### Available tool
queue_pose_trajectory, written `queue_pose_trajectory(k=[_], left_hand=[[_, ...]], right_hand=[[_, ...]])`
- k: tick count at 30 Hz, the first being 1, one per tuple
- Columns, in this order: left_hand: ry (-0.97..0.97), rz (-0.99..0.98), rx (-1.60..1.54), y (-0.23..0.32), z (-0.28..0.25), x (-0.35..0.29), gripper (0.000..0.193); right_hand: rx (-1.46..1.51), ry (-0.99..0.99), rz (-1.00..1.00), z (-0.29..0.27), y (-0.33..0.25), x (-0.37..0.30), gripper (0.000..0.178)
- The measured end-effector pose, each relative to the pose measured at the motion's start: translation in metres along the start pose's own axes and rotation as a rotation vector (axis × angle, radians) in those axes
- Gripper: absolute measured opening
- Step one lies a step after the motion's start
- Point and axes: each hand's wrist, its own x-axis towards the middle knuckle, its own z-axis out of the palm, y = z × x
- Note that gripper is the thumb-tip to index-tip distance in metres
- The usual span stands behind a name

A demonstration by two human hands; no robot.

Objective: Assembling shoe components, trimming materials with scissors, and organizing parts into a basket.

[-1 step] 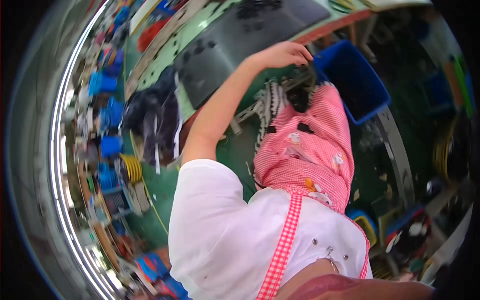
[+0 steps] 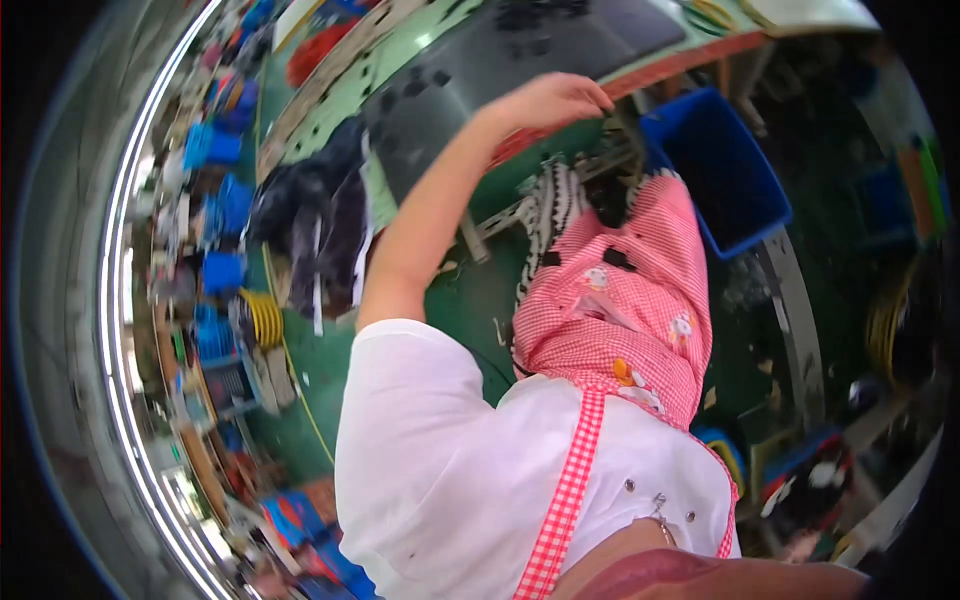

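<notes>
My left hand (image 2: 562, 100) reaches out over the front edge of the worktable (image 2: 690, 62), close to the blue bin (image 2: 752, 232). Its fingers are bent and drawn together at the tips. A small dark spot shows at the fingertips, too small to name. On the table lies a dark grey mat (image 2: 455, 100), with several small black pieces (image 2: 530, 45) on it. Two more black bits rest on the pink checked apron (image 2: 615, 345) over my lap. I do not see my right hand.
Dark cloth (image 2: 310, 215) hangs at the table's left end. A metal frame (image 2: 500, 220) stands below the table. Blue crates (image 2: 222, 272) and a yellow stack (image 2: 263, 320) line the left side. A grey metal bar (image 2: 797, 330) runs along the floor on the right.
My left hand has drawn back a little to the left, away from the blue bin and toward the mat. The whole view has shifted slightly.
</notes>
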Motion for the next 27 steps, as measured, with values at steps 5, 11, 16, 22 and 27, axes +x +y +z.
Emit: queue_pose_trajectory(k=[5,11,16,22,27], left_hand=[[0.802,-0.289,0.087,-0.027,-0.125,-0.242,0.02],[1.28,-1.35,0.009,-0.135,-0.139,-0.517,0.022],[1.242,-1.371,-0.481,-0.131,-0.066,-0.532,0.05],[1.263,-1.345,-0.564,-0.143,-0.091,-0.526,0.055],[1.345,-1.401,-0.815,-0.123,-0.089,-0.56,0.06]], right_hand=[[0.471,-0.88,0.316,0.288,-0.368,0.088,0.019],[0.219,-1.132,-0.097,0.504,-0.432,0.081,0.036],[0.423,-1.511,0.687,0.519,-0.485,0.09,0.049],[0.198,-1.666,0.537,0.53,-0.491,0.089,0.049],[0.041,-1.827,0.304,0.564,-0.539,0.082,0.049]])
